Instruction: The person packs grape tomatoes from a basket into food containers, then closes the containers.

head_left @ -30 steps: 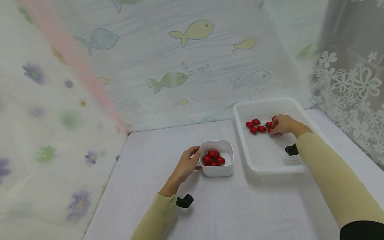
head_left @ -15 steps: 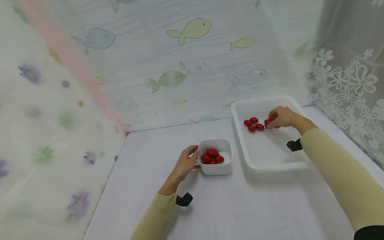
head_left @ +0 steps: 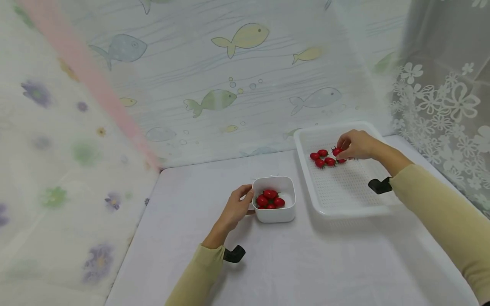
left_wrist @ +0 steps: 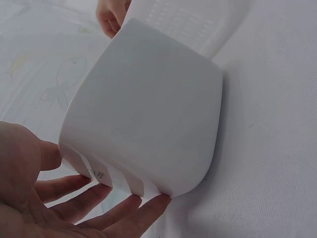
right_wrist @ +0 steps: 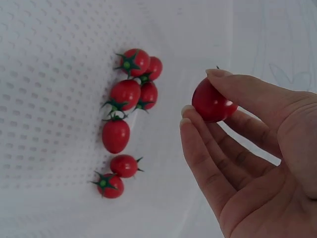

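Fish-printed sheeting point(head_left: 229, 63) hangs behind a white cloth-covered table point(head_left: 287, 263), with flower-dotted sheeting on the left and a floral lace curtain point(head_left: 440, 97) on the right. No brand shows; a small dark mark on the ribs of the white square bowl point(left_wrist: 148, 114) in the left wrist view is too small to read. The left hand point(head_left: 235, 208) rests against that bowl's left side, fingers nearly straight and touching its ribbed wall; cherry tomatoes point(head_left: 269, 199) lie inside. The right hand point(right_wrist: 257, 158) hovers over the far end of the white perforated tray point(head_left: 344, 199), pinching one cherry tomato point(right_wrist: 213, 101) between thumb and fingertips. A loose cluster of tomatoes point(right_wrist: 126, 104) lies on the tray floor just beside it.
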The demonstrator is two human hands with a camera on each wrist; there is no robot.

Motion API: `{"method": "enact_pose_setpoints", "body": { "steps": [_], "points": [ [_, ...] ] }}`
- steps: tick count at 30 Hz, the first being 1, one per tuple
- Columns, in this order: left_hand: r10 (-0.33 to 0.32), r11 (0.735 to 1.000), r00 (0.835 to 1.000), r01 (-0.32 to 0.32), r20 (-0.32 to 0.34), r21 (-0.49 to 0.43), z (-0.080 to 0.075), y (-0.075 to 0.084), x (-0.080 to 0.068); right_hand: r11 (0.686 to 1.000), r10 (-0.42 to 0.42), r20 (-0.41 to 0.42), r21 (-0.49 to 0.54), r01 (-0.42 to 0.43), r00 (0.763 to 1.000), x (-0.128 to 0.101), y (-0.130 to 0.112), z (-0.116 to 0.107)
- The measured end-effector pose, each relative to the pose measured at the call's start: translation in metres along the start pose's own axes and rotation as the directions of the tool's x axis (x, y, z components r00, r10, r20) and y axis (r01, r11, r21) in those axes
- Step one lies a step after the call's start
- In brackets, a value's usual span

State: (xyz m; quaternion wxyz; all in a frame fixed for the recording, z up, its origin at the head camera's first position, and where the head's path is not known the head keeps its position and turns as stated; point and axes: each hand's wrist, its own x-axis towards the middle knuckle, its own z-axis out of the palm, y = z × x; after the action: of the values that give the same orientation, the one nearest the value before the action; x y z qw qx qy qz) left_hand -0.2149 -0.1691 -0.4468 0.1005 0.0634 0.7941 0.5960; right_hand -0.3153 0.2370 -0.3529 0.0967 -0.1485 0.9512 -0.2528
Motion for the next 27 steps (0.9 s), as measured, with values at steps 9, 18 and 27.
{"method": "enact_pose_setpoints", "body": {
  "steps": [9, 18, 27],
  "points": [
    [-0.013, 1.0, 1.0, 0.013, 0.0, -0.003, 0.0, 0.001, 0.0, 0.999, -0.021, -0.03, 0.037, 0.022, 0.999, -0.016, -0.022, -0.001],
    [-0.015, 1.0, 1.0, 0.015, -0.004, 0.003, 0.0, 0.001, 0.0, 0.996, -0.059, -0.054, 0.063, 0.062, 0.997, -0.029, -0.043, 0.004],
    [-0.016, 1.0, 1.0, 0.016, -0.002, -0.004, 0.0, 0.002, 0.0, 0.987, -0.121, -0.054, 0.099, 0.126, 0.991, -0.037, -0.061, 0.017]
  ]
}}
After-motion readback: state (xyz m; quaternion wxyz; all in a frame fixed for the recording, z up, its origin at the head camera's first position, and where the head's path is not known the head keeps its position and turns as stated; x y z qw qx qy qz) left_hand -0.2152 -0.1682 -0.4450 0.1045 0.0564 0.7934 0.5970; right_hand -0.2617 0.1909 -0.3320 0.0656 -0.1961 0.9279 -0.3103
